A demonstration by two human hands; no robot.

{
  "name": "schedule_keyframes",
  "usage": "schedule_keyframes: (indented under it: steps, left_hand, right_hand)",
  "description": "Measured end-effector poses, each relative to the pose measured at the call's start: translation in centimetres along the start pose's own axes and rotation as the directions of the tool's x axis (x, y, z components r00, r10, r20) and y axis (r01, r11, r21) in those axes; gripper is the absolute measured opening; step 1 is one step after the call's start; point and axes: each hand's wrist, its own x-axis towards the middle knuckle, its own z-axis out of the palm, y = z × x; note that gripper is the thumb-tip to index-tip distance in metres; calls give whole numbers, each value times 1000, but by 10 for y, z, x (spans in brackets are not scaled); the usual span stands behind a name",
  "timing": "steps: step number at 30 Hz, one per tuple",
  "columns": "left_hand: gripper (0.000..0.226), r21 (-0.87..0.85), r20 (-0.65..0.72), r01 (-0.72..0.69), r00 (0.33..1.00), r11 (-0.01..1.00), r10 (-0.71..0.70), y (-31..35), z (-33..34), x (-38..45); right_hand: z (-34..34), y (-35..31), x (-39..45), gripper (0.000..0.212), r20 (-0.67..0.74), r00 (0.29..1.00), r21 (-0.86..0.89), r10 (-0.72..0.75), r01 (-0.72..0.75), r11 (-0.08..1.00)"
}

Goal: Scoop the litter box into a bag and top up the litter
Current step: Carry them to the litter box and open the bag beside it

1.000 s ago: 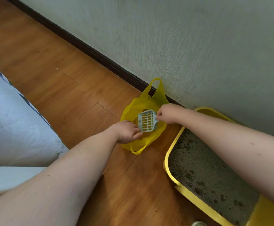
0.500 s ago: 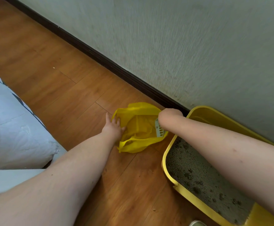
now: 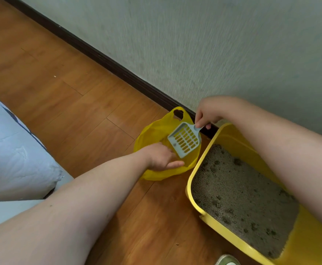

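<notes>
Scoop (image 3: 184,140) over bag (image 3: 152,131) mouth, seemingly empty

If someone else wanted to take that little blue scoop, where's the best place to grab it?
By its short handle, where the right hand pinches the scoop now, coming from the wall side. The slotted blade tilts down over the yellow bag, which the left hand grips, so the handle is likely the cleanest, narrowest part.

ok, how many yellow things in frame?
2. The bag lies on the floor by the wall, the left hand at its rim; the litter box stands just right of it. Nothing else yellow shows.
</notes>
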Motion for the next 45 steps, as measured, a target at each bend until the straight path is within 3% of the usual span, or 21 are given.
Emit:
schedule_keyframes:
  steps: [6,11,18,22,25,29,32,34,38,42,45]
  left_hand:
    - [78,31,259,96,961,995,-101,27,30,3]
    - [54,112,427,80,896,991,-120,42,54,-3]
    - [68,41,281,238,929,970,-240,60,38,1]
    - [75,-33,169,311,938,950,-302,49,29,0]
    - [65,-41,84,326,943,944,-322,39,28,1]
    - [47,25,-8,194,981,981,-194,41,23,1]
    - [39,73,-7,48,999,996,-48,49,26,0]
    - [33,126,-3,-17,1000,992,17,55,30,0]
    - [30,263,37,-46,999,964,37,55,41,5]
    - [35,249,213,-27,977,968,-28,47,57,10]
    - [37,184,311,-8,949,983,-51,43,64,12]
  right_hand:
    - [-5,13,0,28,-212,977,75,-8,24,997]
    - [12,16,33,27,-266,939,-9,220,-231,973]
    - [44,3,40,17,-317,922,-200,222,-294,935]
    - [24,11,36,24,-380,909,-107,173,-229,968]
    - [2,15,21,28,-412,905,-46,104,-135,990]
    - [-12,7,0,22,-202,979,-155,-10,-22,988]
    - [4,-8,8,25,-38,999,-267,26,-35,963]
    - [22,-17,21,23,-19,999,-299,30,-35,954]
    - [53,-27,38,31,-104,993,-392,62,-98,915]
    - [73,-20,50,20,-218,976,-464,29,-129,876]
    - [73,-11,50,18,-259,965,-417,42,-151,896]
